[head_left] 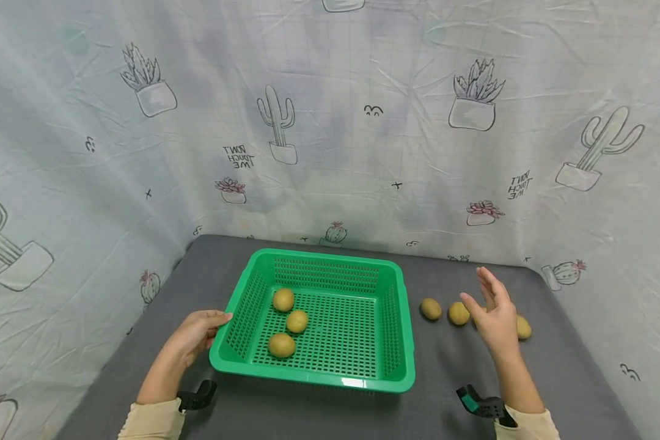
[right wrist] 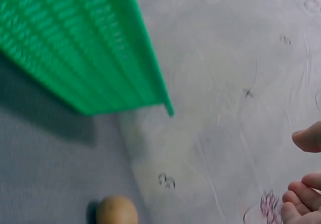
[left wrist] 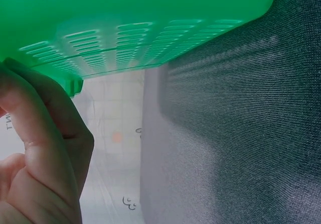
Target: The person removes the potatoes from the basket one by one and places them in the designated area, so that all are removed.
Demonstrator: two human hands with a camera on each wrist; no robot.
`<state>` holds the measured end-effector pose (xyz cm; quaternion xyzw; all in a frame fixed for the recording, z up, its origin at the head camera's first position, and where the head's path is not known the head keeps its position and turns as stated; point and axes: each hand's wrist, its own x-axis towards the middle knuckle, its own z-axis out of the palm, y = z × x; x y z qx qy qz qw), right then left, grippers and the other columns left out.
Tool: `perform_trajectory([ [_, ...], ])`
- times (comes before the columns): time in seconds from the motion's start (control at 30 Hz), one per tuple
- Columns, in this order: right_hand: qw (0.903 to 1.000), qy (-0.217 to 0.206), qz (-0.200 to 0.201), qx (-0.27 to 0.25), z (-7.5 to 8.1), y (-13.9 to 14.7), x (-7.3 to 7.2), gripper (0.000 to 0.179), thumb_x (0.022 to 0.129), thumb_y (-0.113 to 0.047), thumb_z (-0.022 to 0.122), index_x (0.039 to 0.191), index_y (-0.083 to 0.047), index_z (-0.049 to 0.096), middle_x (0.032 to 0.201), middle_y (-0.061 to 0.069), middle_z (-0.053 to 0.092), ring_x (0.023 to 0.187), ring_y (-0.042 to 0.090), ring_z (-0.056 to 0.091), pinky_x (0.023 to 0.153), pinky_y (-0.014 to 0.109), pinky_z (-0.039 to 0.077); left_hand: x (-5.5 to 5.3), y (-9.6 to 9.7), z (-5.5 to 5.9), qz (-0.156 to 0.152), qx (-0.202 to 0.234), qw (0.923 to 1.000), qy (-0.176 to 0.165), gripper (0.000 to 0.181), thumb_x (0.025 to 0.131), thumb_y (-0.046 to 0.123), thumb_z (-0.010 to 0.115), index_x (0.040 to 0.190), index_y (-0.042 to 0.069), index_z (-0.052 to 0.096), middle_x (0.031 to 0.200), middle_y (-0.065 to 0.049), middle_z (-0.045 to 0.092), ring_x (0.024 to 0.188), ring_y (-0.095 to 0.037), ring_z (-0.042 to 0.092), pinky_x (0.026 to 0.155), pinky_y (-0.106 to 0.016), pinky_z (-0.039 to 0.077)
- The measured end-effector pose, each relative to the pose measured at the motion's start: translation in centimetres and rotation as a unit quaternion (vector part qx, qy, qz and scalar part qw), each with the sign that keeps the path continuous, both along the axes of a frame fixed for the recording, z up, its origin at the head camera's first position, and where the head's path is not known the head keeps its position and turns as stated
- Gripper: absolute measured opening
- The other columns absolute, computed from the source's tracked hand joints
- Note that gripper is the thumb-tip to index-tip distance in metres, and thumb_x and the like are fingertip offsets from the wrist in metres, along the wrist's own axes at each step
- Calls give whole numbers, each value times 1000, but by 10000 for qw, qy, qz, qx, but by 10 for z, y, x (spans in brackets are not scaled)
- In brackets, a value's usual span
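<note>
A green plastic basket (head_left: 330, 257) with slotted walls stands in the middle of the table. My left hand (head_left: 195, 333) grips its left rim, thumb on top and fingers underneath. The left wrist view shows those fingers (left wrist: 45, 118) against the outer wall. Three potatoes (head_left: 282, 346) lie at the left of the basket's floor. Right of the basket, several potatoes (head_left: 431, 309) form a row on the table. Over that row hovers my right hand (head_left: 497, 315), thumb apart from the fingers and nothing between them; it partly hides one potato (head_left: 480, 316).
The dark grey table (head_left: 308, 409) runs back to a pale curtain (head_left: 330, 153) printed with cacti, which also hangs along both sides. A black wrist strap mount (head_left: 198, 396) sits at the left wrist, and another mount (head_left: 481, 403) at the right.
</note>
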<state>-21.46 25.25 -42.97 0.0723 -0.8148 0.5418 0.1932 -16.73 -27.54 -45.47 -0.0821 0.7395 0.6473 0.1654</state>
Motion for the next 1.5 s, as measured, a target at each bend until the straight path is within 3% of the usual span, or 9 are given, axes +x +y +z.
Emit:
perform_trajectory([
  [0.2, 9981, 344, 503, -58, 8, -22, -1, 62, 88, 2, 64, 143, 1, 36, 141, 19, 40, 130, -1, 37, 105, 10, 30, -2, -1, 5, 41, -68, 10000, -2, 29, 99, 26, 52, 104, -1, 59, 66, 6, 54, 58, -7, 49, 62, -27, 48],
  [0.43, 9924, 686, 918, -446, 16, -42, -4, 59, 87, 10, 60, 141, 7, 36, 138, -6, 45, 130, 6, 40, 106, 13, 30, -9, 0, 10, 18, -64, 10000, 63, 21, 99, 26, 52, 88, 7, 56, 60, 6, 41, 54, -7, 39, 59, -27, 42],
  [0.53, 9889, 836, 1097, -561, 20, -51, -7, 59, 86, 12, 59, 141, 6, 37, 137, -8, 45, 130, 8, 41, 106, 15, 30, -9, 0, 11, 65, -107, 9999, 75, 22, 99, 25, 51, 93, 5, 57, 60, 6, 40, 54, -7, 39, 59, -27, 42],
  [0.7, 9852, 883, 1298, -691, 25, -64, -11, 60, 86, 12, 60, 141, 5, 37, 138, -4, 45, 130, 8, 41, 107, 15, 31, -6, 0, 8, 146, -293, 9995, -34, 28, 99, 27, 52, 104, 0, 56, 64, 6, 46, 57, -8, 43, 62, -29, 44],
  [0.93, 9763, 1149, 1729, -613, 27, -84, -17, 58, 85, 14, 59, 139, 10, 37, 139, 13, 45, 130, 10, 42, 107, 18, 32, 1, -2, 5, 181, -154, 9997, -79, 28, 99, 26, 51, 103, 0, 57, 63, 5, 49, 54, -7, 44, 60, -27, 45],
  [1.1, 9704, 1310, 1939, -599, 30, -97, -20, 59, 83, 18, 58, 138, 10, 38, 140, 11, 44, 131, 12, 41, 107, 19, 32, 1, -1, 4, 183, -76, 9998, -55, 27, 99, 26, 51, 102, 0, 58, 60, 6, 47, 52, -7, 41, 58, -26, 43],
  [1.3, 9700, 1139, 2088, -505, 31, -109, -22, 60, 85, 14, 59, 140, 7, 38, 140, 27, 40, 131, 9, 40, 108, 20, 31, 0, 1, 3, 143, 24, 9999, -44, 29, 99, 25, 51, 107, -2, 56, 61, 6, 47, 53, -6, 42, 58, -25, 43],
  [1.5, 9663, 968, 2307, -612, 26, -121, -24, 59, 85, 13, 60, 140, 6, 38, 141, 23, 40, 133, 23, 39, 109, 22, 31, 1, 2, 1, 119, -26, 9999, -86, 32, 99, 26, 52, 109, -4, 56, 62, 6, 49, 53, -6, 43, 57, -25, 43],
])
